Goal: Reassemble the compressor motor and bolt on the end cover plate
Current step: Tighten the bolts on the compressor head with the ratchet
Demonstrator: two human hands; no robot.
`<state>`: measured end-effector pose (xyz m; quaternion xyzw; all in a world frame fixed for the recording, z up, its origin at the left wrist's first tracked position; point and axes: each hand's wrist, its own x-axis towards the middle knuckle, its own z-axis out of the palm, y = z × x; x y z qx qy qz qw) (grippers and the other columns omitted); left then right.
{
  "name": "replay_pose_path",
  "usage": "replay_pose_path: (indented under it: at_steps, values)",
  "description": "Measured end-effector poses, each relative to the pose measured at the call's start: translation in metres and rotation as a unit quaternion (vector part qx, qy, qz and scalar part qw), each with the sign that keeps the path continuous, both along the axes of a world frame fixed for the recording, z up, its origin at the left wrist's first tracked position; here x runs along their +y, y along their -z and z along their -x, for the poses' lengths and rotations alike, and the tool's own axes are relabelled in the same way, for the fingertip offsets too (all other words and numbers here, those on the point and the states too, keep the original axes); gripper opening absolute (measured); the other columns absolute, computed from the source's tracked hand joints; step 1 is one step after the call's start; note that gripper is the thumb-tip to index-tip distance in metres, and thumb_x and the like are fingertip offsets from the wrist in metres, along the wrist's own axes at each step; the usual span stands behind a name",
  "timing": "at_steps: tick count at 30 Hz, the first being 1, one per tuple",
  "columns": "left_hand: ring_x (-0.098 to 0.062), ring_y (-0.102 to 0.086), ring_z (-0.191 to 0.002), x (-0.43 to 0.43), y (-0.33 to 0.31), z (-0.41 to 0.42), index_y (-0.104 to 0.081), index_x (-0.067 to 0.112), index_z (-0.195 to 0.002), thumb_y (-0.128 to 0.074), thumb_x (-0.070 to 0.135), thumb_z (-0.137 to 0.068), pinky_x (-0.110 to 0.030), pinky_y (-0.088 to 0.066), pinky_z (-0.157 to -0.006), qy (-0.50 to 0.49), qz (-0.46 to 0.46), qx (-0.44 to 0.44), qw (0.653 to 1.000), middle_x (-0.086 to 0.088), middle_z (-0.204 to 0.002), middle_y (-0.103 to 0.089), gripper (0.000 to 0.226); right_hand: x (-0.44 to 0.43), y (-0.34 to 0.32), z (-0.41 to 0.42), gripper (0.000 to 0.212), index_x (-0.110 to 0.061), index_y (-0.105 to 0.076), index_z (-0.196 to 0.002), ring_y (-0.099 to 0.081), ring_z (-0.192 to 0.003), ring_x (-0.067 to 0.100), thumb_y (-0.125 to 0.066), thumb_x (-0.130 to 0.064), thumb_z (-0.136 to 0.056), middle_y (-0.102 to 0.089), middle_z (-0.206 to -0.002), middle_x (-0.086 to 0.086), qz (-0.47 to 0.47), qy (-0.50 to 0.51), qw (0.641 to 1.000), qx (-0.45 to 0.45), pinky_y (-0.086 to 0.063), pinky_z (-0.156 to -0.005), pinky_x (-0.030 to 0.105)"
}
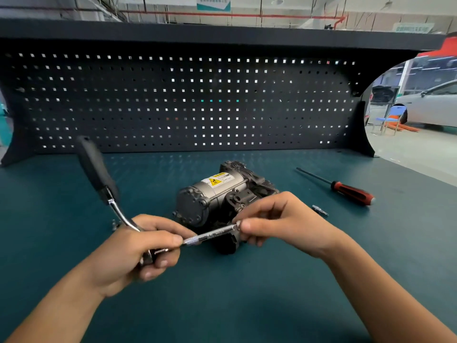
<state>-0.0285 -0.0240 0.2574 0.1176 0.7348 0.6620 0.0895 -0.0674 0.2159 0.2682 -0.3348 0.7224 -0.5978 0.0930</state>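
- One teal counter (272, 305) is backed by a pegboard (173, 100), a white car (430, 105) parked beyond.
- A ratchet (108, 194) is gripped by the left hand (138, 251), its extension (212, 235) pinched by the right hand (279, 219).

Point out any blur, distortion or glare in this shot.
Head view: motion blur smears the ratchet handle; wide-angle distortion bows the pegboard and shelf edge; light glints through the pegboard holes; the compressor looks sharp.
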Motion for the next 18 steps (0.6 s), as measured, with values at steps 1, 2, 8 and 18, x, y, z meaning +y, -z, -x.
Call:
replay_pose_path:
  at_steps: [1,2,8,18]
  values:
    - [-0.012,-0.027,-0.029,-0.001,0.001,0.000,-0.074,0.004,-0.072,-0.066,0.016,-0.055,-0.011,-0.021,-0.035,0.003,0.011,-0.010,1.000,-0.008,-0.042,-0.039,0.023,0.002,0.000,0.000,0.005,-0.018,-0.073,-0.082,-0.060,-0.058,0.003,-0.070,-0.016,-0.079,-0.068,-0.064,-0.007,-0.045,-0.012,0.999,0.019,-0.049,-0.058,0.016]
    - [-0.012,-0.027,-0.029,-0.001,0.002,0.001,-0.074,0.004,-0.072,-0.061,0.016,-0.059,-0.011,-0.021,-0.035,0.006,0.022,-0.017,1.000,-0.009,-0.042,-0.040,0.022,0.004,0.000,0.000,0.008,-0.013,-0.073,-0.088,-0.058,-0.059,0.001,-0.068,-0.012,-0.081,-0.066,-0.064,-0.010,-0.091,-0.019,0.995,0.041,-0.048,-0.060,0.015]
    - [-0.012,-0.024,-0.028,-0.013,0.003,0.006,-0.072,-0.001,-0.070,-0.063,0.022,-0.046,-0.009,-0.022,-0.033,0.006,0.030,-0.026,0.999,-0.012,-0.040,-0.039,0.034,0.003,0.004,-0.002,0.018,-0.009,-0.067,-0.107,-0.055,-0.073,-0.004,-0.060,-0.011,-0.091,-0.061,-0.078,-0.015,-0.216,-0.023,0.958,0.185,-0.046,-0.074,0.017]
    - [-0.007,-0.020,-0.023,-0.025,-0.002,0.009,-0.070,-0.005,-0.070,-0.070,0.022,-0.039,-0.005,-0.023,-0.033,0.023,-0.017,-0.088,0.996,-0.006,-0.038,-0.034,0.041,-0.014,0.013,-0.008,0.019,0.001,-0.067,-0.097,-0.049,-0.065,0.011,-0.054,-0.012,-0.092,-0.059,-0.069,0.008,-0.209,0.007,0.899,0.385,-0.038,-0.064,0.015]
